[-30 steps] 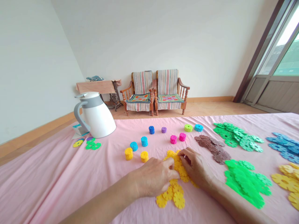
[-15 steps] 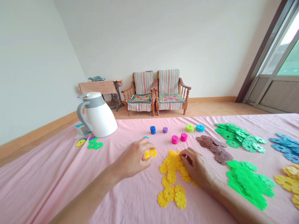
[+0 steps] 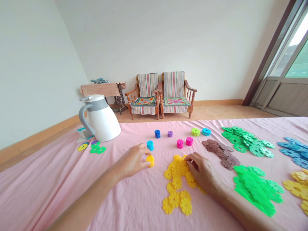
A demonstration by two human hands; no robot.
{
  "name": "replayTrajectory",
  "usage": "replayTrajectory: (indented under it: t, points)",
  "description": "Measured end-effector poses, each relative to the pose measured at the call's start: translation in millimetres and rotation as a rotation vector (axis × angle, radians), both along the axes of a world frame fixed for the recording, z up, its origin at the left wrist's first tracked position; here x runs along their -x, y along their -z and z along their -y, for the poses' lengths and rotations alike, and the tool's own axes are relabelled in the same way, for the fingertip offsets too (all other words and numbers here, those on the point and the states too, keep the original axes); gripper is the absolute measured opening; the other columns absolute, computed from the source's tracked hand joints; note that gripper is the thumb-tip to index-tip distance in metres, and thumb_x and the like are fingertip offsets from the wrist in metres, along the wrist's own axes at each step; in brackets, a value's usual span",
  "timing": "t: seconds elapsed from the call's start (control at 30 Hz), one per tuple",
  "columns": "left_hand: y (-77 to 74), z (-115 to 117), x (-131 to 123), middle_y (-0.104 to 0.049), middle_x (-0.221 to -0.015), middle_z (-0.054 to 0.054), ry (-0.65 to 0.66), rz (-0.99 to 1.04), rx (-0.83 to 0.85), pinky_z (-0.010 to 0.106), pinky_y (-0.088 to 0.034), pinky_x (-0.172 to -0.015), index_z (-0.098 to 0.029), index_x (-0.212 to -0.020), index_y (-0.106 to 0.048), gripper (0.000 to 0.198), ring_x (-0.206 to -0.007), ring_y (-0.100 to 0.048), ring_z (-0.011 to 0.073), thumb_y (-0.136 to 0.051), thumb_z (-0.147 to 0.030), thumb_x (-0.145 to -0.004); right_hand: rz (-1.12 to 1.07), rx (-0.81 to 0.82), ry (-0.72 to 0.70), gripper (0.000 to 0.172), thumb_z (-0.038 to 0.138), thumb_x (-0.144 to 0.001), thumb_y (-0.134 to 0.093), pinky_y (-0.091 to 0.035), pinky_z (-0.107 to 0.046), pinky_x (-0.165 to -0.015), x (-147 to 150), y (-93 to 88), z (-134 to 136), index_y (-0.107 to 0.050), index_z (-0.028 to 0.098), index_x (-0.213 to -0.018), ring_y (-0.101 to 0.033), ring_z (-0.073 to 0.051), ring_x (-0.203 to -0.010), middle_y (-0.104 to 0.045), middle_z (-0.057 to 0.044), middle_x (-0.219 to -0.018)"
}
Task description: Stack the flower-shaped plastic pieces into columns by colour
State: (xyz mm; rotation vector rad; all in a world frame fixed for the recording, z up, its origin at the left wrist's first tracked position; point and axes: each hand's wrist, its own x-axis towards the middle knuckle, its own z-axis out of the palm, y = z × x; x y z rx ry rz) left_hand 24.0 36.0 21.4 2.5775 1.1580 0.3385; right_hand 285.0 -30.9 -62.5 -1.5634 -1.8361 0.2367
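My left hand [image 3: 132, 160] has its fingers pinched around a short yellow stack of discs [image 3: 150, 160] that stands on the pink cloth [image 3: 48, 186]. My right hand [image 3: 202, 171] rests curled on the far edge of a loose pile of yellow flower-shaped discs [image 3: 178, 186], fingertips pinching at one of them. A light blue stack [image 3: 150, 145] stands just beyond my left fingers. Further back stand a dark blue stack [image 3: 157, 133], a purple stack [image 3: 170, 133], two pink stacks [image 3: 184, 142], a lime stack [image 3: 195, 132] and a cyan stack [image 3: 206, 132].
A white jug [image 3: 101, 117] stands at the back left, with a few yellow, green and purple discs [image 3: 92, 147] before it. To the right lie piles of brown [image 3: 221, 152], green [image 3: 247, 141], bright green [image 3: 257, 187], blue [image 3: 293, 149] and yellow discs [image 3: 298, 186]. Two chairs [image 3: 161, 94] stand by the far wall.
My left hand left the yellow pile carrying a disc, moved left and forward, and came down onto the short yellow stack. My right hand stayed on the pile.
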Motion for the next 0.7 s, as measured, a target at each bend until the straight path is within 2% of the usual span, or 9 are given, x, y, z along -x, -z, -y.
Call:
replayTrajectory:
  t: [0.17,0.3,0.4,0.5,0.7]
  points:
    - [1.7,-2.5,2.2,-0.059,-0.091,0.002,0.009,-0.001,-0.016,0.023,-0.042,-0.069,-0.020,-0.092,-0.068,0.020,-0.080,-0.058,0.0169,-0.059,-0.016,-0.074,-0.003,-0.003,0.005,0.020,0.016,-0.083,-0.042,-0.040,-0.025,-0.059,0.9,-1.4,0.1,-0.062,0.019,-0.083,-0.055,-0.014,-0.066,-0.061,-0.003,-0.077]
    - [0.4,6.1,-2.9,-0.060,-0.094,0.002,0.001,0.012,-0.045,0.026,-0.043,-0.072,-0.021,-0.098,-0.067,0.022,-0.082,-0.058,0.0178,-0.059,-0.018,-0.078,-0.003,-0.005,0.007,0.020,0.016,-0.083,-0.042,-0.040,-0.025,-0.060,1.8,-3.1,0.7,-0.062,0.019,-0.082,-0.055,-0.014,-0.065,-0.062,-0.003,-0.077]
    - [2.5,21.9,-15.9,-0.060,-0.093,0.001,0.134,0.007,-0.003,0.026,-0.043,-0.073,-0.022,-0.096,-0.067,0.018,-0.083,-0.059,0.0168,-0.059,-0.016,-0.081,-0.002,-0.003,0.004,0.020,0.017,-0.083,-0.042,-0.040,-0.025,-0.060,1.6,-2.8,0.7,-0.062,0.019,-0.083,-0.055,-0.014,-0.066,-0.061,-0.003,-0.077]
    - [9.4,36.7,-31.4,-0.058,-0.097,0.001,0.281,-0.075,0.029,0.026,-0.044,-0.073,-0.025,-0.105,-0.064,0.024,-0.082,-0.059,0.0171,-0.062,-0.019,-0.082,0.001,-0.004,0.001,0.020,0.016,-0.083,-0.042,-0.040,-0.025,-0.059,1.0,-1.2,0.1,-0.062,0.019,-0.083,-0.055,-0.014,-0.065,-0.061,-0.003,-0.077]
    - [21.5,42.3,-45.3,-0.053,-0.101,0.000,0.366,-0.159,-0.003,0.024,-0.045,-0.069,-0.033,-0.118,-0.057,0.036,-0.078,-0.059,0.0150,-0.058,-0.018,-0.085,-0.002,-0.007,0.001,0.020,0.016,-0.083,-0.041,-0.040,-0.025,-0.059,0.6,3.6,-2.1,-0.061,0.019,-0.083,-0.055,-0.014,-0.064,-0.060,-0.002,-0.076]
